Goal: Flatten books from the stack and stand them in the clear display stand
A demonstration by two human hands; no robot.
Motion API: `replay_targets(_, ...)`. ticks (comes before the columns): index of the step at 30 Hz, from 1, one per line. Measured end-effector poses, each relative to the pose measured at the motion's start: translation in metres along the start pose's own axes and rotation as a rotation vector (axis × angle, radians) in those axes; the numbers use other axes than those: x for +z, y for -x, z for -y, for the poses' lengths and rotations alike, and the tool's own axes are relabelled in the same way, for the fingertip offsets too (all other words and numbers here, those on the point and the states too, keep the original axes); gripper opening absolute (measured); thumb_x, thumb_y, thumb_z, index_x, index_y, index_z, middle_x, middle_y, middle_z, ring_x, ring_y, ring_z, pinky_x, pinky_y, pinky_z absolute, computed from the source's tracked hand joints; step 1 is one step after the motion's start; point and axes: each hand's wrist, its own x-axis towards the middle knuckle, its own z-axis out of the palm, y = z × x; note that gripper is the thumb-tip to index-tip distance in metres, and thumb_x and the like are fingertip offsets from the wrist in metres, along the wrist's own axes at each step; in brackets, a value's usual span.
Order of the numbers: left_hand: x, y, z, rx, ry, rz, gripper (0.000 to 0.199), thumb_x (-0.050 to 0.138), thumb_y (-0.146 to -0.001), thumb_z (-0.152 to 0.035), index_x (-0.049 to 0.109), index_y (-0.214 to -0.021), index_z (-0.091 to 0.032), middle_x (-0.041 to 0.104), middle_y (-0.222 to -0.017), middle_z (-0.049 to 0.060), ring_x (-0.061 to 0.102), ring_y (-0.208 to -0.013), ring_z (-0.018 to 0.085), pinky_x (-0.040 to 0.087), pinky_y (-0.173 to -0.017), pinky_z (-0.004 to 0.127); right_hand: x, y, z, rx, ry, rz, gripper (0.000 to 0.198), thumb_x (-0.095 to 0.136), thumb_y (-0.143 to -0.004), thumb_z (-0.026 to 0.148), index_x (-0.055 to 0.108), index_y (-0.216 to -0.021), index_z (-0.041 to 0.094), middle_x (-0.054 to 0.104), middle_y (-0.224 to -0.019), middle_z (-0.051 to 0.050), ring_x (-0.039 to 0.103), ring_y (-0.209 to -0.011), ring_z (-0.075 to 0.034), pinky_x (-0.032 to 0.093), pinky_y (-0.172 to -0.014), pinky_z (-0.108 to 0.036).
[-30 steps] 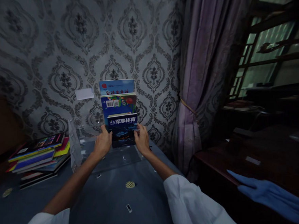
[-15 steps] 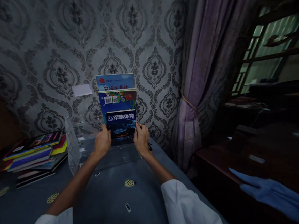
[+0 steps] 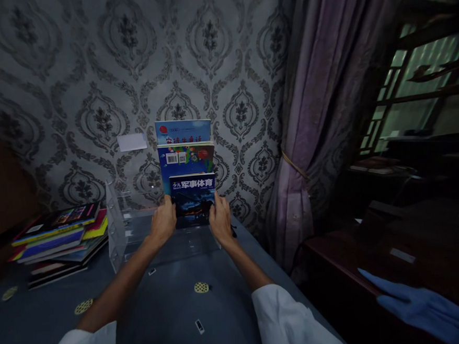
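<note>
A dark blue book [image 3: 193, 202] with white Chinese lettering stands upright, gripped at its two sides. My left hand [image 3: 164, 218] closes on its left edge, thumb up. At the right edge my right hand [image 3: 220, 217] has its fingers closed on it as well. Behind it rises a taller blue book [image 3: 185, 162] with a barcode, and a light blue book [image 3: 183, 130] with red lettering stands at the back. A clear plastic rack [image 3: 116, 227] surrounds the books' lower part; whether the front book touches its bottom is hidden.
Left of the rack lies a stack of books [image 3: 61, 236] on the blue-grey tablecloth [image 3: 165, 323]. A patterned wall and a purple curtain [image 3: 297, 188] stand behind. To the right, a blue glove [image 3: 423, 305] lies on a dark reddish surface.
The whole view has shifted slightly, so everything sits a little lower and further right. Both hands keep hold of the dark blue book, which tilts a little differently and shows its cover more clearly.
</note>
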Motion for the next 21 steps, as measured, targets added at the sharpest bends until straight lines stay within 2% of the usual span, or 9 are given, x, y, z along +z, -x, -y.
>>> replay_targets(5, 0.001, 0.000, 0.001, 0.008, 0.018, -0.016, 0.013, 0.042, -0.101, -0.022, 0.046, -0.112, -0.017, 0.073, -0.093, 0.014, 0.073, -0.091, 0.029, 0.049, -0.074, 0.033, -0.001, -0.003, -0.002, 0.017, -0.060, 0.007, 0.053, 0.038, -0.094, 0.024, 0.051, -0.145, 0.018, 0.059, -0.112, -0.014, 0.055, -0.109, -0.030, 0.046, -0.098, -0.049)
replay_targets(9, -0.002, 0.003, 0.002, 0.024, 0.040, -0.101, 0.018, 0.045, -0.100, -0.026, 0.046, -0.115, -0.015, 0.072, -0.097, 0.015, 0.072, -0.091, 0.030, 0.051, -0.076, 0.035, -0.003, -0.006, -0.001, 0.002, -0.106, -0.014, 0.048, 0.039, -0.097, 0.030, 0.055, -0.141, 0.019, 0.062, -0.116, -0.014, 0.058, -0.110, -0.029, 0.048, -0.098, -0.048)
replay_targets(12, -0.008, 0.001, 0.004, 0.048, 0.059, -0.208, 0.035, 0.048, -0.099, -0.031, 0.041, -0.127, -0.012, 0.066, -0.117, 0.021, 0.066, -0.111, 0.032, 0.053, -0.086, 0.040, -0.005, -0.011, 0.003, -0.011, -0.144, -0.029, 0.046, 0.039, -0.099, 0.034, 0.057, -0.138, 0.019, 0.065, -0.118, -0.014, 0.059, -0.113, -0.028, 0.048, -0.100, -0.047)
replay_targets(14, -0.012, -0.003, 0.005, 0.077, 0.069, -0.290, 0.050, 0.052, -0.097, -0.032, 0.035, -0.138, -0.009, 0.058, -0.132, 0.025, 0.055, -0.128, 0.035, 0.049, -0.098, 0.046, -0.006, -0.016, 0.005, -0.017, -0.168, -0.034, 0.045, 0.039, -0.099, 0.036, 0.058, -0.137, 0.019, 0.066, -0.120, -0.014, 0.059, -0.115, -0.028, 0.048, -0.101, -0.047)
replay_targets(16, -0.013, -0.010, 0.006, 0.119, 0.113, -0.362, 0.060, 0.053, -0.095, -0.030, 0.029, -0.145, -0.006, 0.051, -0.140, 0.027, 0.046, -0.136, 0.038, 0.042, -0.107, 0.053, -0.007, -0.025, 0.008, -0.015, -0.190, -0.037, 0.047, 0.039, -0.100, 0.038, 0.059, -0.136, 0.017, 0.066, -0.124, -0.016, 0.060, -0.118, -0.028, 0.047, -0.103, -0.047)
replay_targets(18, -0.011, -0.016, 0.007, 0.156, 0.207, -0.391, 0.066, 0.052, -0.094, -0.028, 0.025, -0.149, -0.003, 0.047, -0.145, 0.029, 0.041, -0.141, 0.038, 0.037, -0.112, 0.056, -0.009, -0.037, 0.012, -0.008, -0.211, -0.038, 0.049, 0.039, -0.100, 0.041, 0.059, -0.136, 0.014, 0.066, -0.128, -0.017, 0.061, -0.119, -0.029, 0.047, -0.104, -0.047)
replay_targets(21, -0.002, -0.022, 0.009, 0.169, 0.322, -0.362, 0.070, 0.049, -0.094, -0.024, 0.019, -0.153, -0.003, 0.040, -0.152, 0.029, 0.038, -0.144, 0.036, 0.035, -0.115, 0.053, -0.011, -0.056, 0.016, 0.005, -0.245, -0.038, 0.051, 0.040, -0.100, 0.045, 0.061, -0.135, 0.014, 0.066, -0.132, -0.017, 0.060, -0.122, -0.029, 0.046, -0.105, -0.048)
